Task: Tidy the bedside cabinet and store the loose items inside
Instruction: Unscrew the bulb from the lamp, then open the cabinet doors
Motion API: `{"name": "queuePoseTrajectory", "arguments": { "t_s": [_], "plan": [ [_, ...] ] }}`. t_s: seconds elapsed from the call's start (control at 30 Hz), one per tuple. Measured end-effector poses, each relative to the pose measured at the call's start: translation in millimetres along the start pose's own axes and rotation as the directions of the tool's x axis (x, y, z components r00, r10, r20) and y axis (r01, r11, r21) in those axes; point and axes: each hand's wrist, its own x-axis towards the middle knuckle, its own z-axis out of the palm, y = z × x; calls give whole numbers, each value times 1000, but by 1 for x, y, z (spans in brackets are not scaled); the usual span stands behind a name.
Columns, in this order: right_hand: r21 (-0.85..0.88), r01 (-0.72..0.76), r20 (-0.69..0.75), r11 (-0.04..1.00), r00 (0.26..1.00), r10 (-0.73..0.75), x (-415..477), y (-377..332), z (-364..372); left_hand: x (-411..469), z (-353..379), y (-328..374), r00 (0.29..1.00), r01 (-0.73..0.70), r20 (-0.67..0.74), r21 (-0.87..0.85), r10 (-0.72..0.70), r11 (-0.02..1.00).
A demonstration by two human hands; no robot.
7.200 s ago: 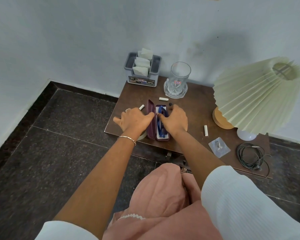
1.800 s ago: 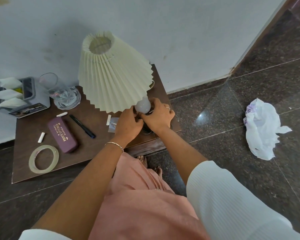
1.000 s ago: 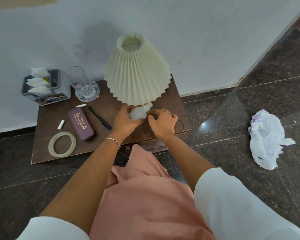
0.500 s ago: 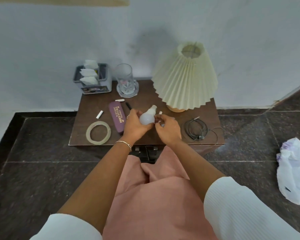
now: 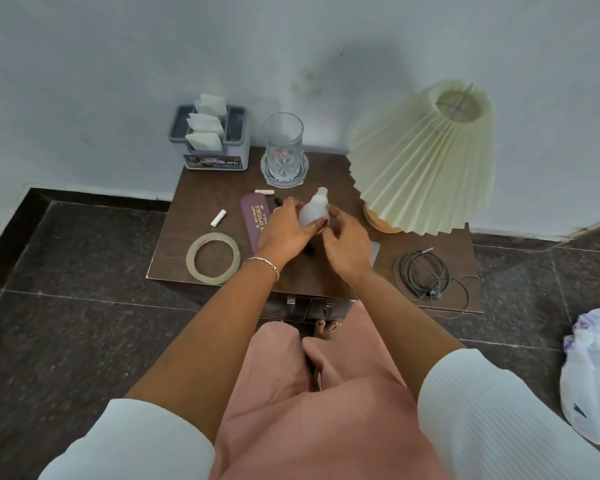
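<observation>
My left hand (image 5: 284,230) grips a white light bulb (image 5: 311,213) above the middle of the brown bedside cabinet (image 5: 177,251), its base pointing up. My right hand (image 5: 347,244) is beside the bulb, fingertips touching its right side. On the cabinet top lie a purple glasses case (image 5: 253,216), a tape roll (image 5: 213,258), two white chalk-like sticks (image 5: 219,218), a black pen partly hidden under my hands, a clear packet at the right of my right hand, and a coiled black cable (image 5: 423,275). Drawer handles (image 5: 309,303) show on the front.
A grey tissue holder (image 5: 210,140) and a glass mug on a coaster (image 5: 284,150) stand at the back. A cream pleated lamp (image 5: 426,161) stands at the right. A white plastic bag (image 5: 593,375) lies on the dark floor at the right.
The bulb came from under the lamp to the cabinet's middle in my left hand. My right hand stays at the bulb. The view swung back leftward.
</observation>
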Motion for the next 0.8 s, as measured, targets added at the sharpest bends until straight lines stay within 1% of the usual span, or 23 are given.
{"name": "queuePoseTrajectory", "arguments": {
  "t_s": [0.07,0.17,0.27,0.37,0.5,0.63,0.7,0.73,0.8],
  "plan": [
    [3,5,-30,1000,1000,-5,5,0,5,5,-1,-1,1000,-23,4,36,22,999],
    [-6,-15,-83,1000,996,14,15,-2,20,13,-1,-1,999,-34,-27,147,39,989],
    [17,-43,-150,999,988,45,22,-4,35,18,-2,2,998,-34,-48,192,44,981],
    [16,-73,-149,997,986,75,19,-10,36,20,-7,3,999,-14,-28,182,20,983],
    [60,-70,-76,996,994,75,-6,-18,24,3,-18,12,997,55,-59,133,-48,990],
    [77,-155,-90,985,983,161,-50,-24,4,-39,-27,20,992,86,-102,120,-74,989],
    [75,-214,-105,974,970,221,-74,-24,-4,-65,-30,17,993,93,-77,113,-85,989],
    [74,-247,-114,966,960,254,-86,-22,-7,-77,-31,13,995,97,-40,125,-92,987],
    [83,-330,-125,940,933,338,-108,-16,-8,-98,-28,1,991,95,80,163,-109,982]
  ]
}}
